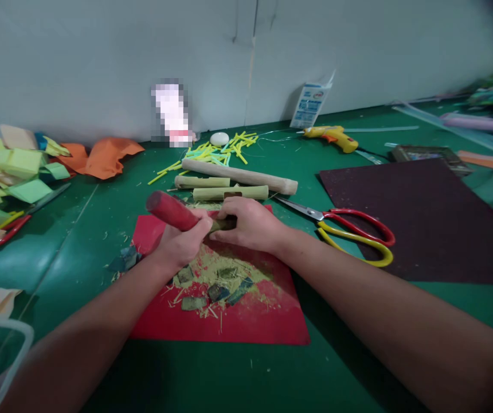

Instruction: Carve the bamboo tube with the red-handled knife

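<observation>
From afar I'm watching the left hand (183,244) gripping a red handle (167,209), while the right hand (250,223) is holding a greenish stick (222,225) between the two; shavings (225,265) are lying on a red sheet (272,327) beneath both

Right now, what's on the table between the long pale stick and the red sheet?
Two shorter greenish sticks and some shavings, seen in the head view.
</observation>
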{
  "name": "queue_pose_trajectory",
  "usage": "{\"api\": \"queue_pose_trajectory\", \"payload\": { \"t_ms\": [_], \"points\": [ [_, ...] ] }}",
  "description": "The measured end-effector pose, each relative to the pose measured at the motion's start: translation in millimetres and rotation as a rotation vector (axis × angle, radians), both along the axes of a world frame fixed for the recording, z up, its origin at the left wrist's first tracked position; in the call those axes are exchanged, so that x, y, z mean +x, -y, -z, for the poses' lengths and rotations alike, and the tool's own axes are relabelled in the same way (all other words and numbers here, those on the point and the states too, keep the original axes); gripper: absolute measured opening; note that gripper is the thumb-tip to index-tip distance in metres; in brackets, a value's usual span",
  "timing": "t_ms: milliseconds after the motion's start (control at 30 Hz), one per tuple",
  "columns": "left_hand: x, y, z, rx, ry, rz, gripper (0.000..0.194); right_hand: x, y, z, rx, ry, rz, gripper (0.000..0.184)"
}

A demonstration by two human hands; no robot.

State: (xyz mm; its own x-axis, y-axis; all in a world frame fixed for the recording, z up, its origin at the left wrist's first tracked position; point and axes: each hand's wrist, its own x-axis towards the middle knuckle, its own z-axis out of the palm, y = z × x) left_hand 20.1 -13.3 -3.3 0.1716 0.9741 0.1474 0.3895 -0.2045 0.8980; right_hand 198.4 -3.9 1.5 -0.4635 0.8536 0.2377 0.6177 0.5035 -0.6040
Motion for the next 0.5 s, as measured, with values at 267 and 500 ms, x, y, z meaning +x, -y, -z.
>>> {"api": "queue_pose_trajectory", "payload": {
  "t_ms": [267,500],
  "points": [
    [12.2,-6.0,-8.8,0.100,-0.039,-0.112,0.030,-0.1,0.9,0.5,0.051,0.011,-0.029,0.023],
    [8.0,-6.1,-7.6,0.084,-0.155,-0.075,0.030,0.1,-1.2,1.0,0.031,-0.005,-0.026,0.024]
  ]
}}
